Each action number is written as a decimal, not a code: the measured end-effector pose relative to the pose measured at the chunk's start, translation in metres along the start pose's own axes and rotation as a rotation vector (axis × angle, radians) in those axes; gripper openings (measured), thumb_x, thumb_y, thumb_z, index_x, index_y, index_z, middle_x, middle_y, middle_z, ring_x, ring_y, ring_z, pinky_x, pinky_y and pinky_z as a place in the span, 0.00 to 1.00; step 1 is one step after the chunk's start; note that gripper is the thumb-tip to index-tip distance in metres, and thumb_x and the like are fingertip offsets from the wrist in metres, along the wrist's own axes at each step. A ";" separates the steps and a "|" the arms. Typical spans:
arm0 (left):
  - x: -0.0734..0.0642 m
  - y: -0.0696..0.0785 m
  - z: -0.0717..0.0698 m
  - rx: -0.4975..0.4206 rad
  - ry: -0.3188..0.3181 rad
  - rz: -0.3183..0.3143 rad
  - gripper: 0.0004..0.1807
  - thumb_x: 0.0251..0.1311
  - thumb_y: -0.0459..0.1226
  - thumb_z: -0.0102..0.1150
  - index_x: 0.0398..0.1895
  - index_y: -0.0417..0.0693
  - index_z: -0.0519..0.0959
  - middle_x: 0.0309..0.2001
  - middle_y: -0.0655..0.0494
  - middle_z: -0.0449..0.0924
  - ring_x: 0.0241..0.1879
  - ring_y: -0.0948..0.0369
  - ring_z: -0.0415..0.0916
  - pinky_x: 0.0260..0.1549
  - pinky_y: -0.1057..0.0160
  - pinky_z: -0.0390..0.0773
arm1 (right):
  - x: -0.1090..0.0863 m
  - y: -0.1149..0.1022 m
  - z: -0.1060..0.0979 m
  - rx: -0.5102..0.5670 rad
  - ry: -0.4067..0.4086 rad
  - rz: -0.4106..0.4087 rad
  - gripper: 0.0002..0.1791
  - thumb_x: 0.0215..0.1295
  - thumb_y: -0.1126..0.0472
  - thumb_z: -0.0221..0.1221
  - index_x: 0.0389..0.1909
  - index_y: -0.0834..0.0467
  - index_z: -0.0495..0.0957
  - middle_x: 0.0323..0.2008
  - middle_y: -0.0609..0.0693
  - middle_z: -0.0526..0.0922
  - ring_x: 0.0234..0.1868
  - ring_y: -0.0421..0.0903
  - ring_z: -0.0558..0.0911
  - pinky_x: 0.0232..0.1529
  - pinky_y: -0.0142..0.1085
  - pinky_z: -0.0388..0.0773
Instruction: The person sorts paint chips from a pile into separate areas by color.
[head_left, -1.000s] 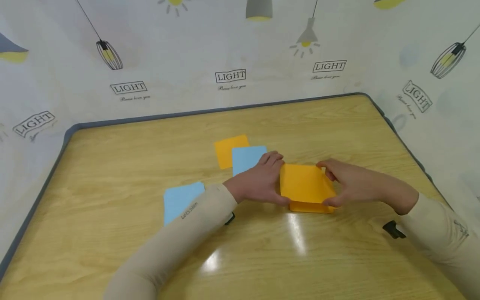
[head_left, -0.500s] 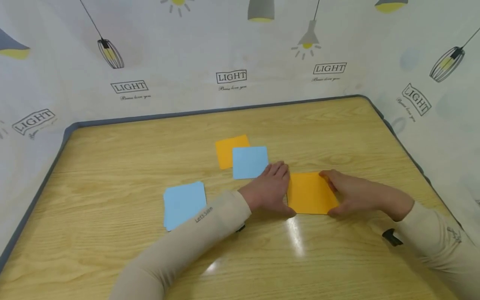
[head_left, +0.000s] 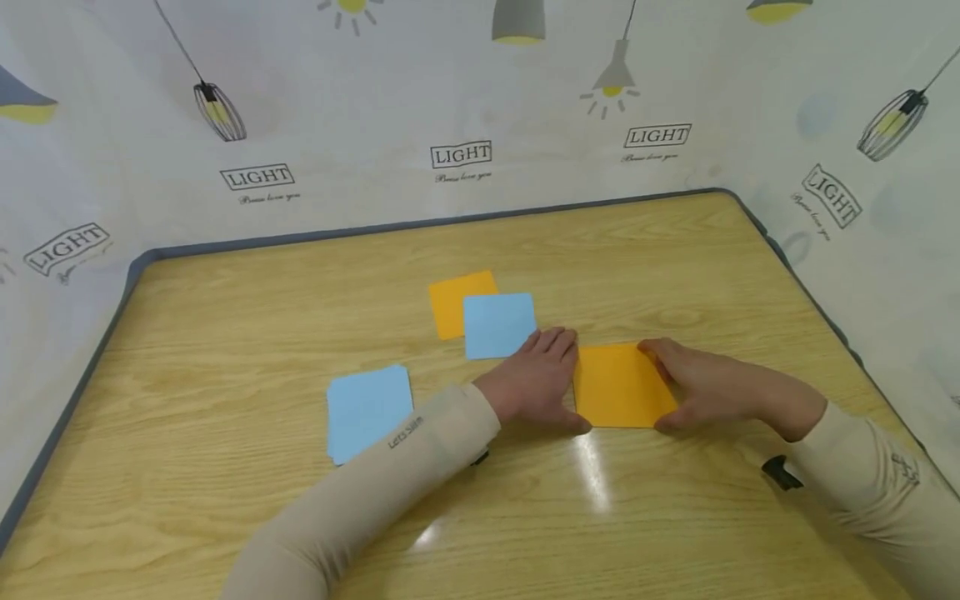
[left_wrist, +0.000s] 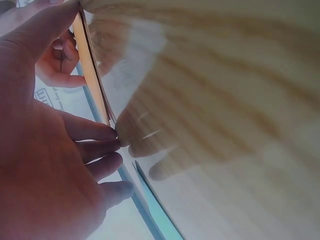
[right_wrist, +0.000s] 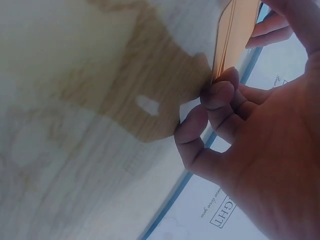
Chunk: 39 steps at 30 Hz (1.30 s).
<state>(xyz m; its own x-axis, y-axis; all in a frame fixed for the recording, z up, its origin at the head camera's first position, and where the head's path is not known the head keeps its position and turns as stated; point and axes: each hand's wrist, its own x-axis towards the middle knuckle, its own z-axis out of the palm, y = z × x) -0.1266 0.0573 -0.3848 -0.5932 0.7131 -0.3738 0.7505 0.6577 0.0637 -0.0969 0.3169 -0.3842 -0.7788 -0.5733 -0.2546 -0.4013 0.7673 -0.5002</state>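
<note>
A small stack of orange paper squares lies on the table between my hands; thin layers show at its edge in the right wrist view. Along its left side my left hand rests with fingers extended, thumb by the near left corner. My right hand holds the right side between the thumb at the near corner and curled fingers at the far one, and the paper bows slightly there. Just beyond my left fingertips sits a blue square, partly covering another orange square.
A stack of blue squares lies left of my left forearm, its lower right part covered by the sleeve. The wooden table ends in a dark edging at a white wall covering printed with lamps.
Over the past second the raised orange squares came down flat and even onto the table, and both hands lowered with them. In the last half second almost nothing moved.
</note>
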 end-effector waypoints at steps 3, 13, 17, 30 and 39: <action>-0.001 0.000 0.000 -0.010 0.013 0.004 0.60 0.56 0.71 0.51 0.77 0.38 0.46 0.77 0.47 0.40 0.75 0.53 0.37 0.70 0.53 0.41 | 0.000 -0.001 -0.002 0.017 -0.018 0.023 0.56 0.49 0.46 0.74 0.66 0.74 0.53 0.58 0.68 0.68 0.52 0.53 0.73 0.55 0.53 0.70; -0.001 -0.007 0.002 -0.056 0.033 0.008 0.61 0.55 0.71 0.52 0.77 0.39 0.46 0.77 0.48 0.41 0.75 0.54 0.39 0.70 0.53 0.42 | 0.007 -0.007 -0.006 0.013 -0.046 0.055 0.57 0.51 0.38 0.70 0.66 0.73 0.55 0.62 0.70 0.67 0.56 0.56 0.72 0.59 0.55 0.67; -0.005 -0.020 -0.004 -0.087 0.054 0.020 0.60 0.56 0.70 0.53 0.77 0.38 0.46 0.77 0.47 0.41 0.75 0.53 0.39 0.70 0.57 0.41 | 0.017 -0.014 -0.013 -0.006 -0.029 0.044 0.56 0.52 0.38 0.70 0.67 0.72 0.57 0.50 0.60 0.74 0.46 0.51 0.75 0.51 0.48 0.73; -0.035 -0.103 -0.006 -0.356 0.126 -0.070 0.56 0.55 0.55 0.68 0.75 0.32 0.50 0.76 0.43 0.46 0.73 0.48 0.42 0.68 0.57 0.51 | 0.109 -0.053 -0.027 -0.084 0.006 -0.026 0.48 0.58 0.46 0.70 0.70 0.69 0.59 0.44 0.57 0.72 0.36 0.47 0.73 0.39 0.40 0.73; -0.041 -0.133 0.004 -0.390 0.078 -0.179 0.61 0.51 0.55 0.72 0.76 0.33 0.46 0.77 0.44 0.42 0.74 0.50 0.38 0.69 0.56 0.48 | 0.146 -0.056 -0.019 -0.159 -0.032 -0.025 0.54 0.54 0.43 0.71 0.71 0.71 0.56 0.58 0.62 0.69 0.50 0.53 0.74 0.57 0.46 0.71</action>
<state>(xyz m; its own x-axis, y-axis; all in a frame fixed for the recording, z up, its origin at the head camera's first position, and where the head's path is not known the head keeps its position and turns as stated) -0.2009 -0.0606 -0.3818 -0.7355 0.5857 -0.3405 0.4767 0.8045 0.3543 -0.1970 0.1959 -0.3777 -0.7529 -0.5999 -0.2708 -0.4940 0.7869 -0.3698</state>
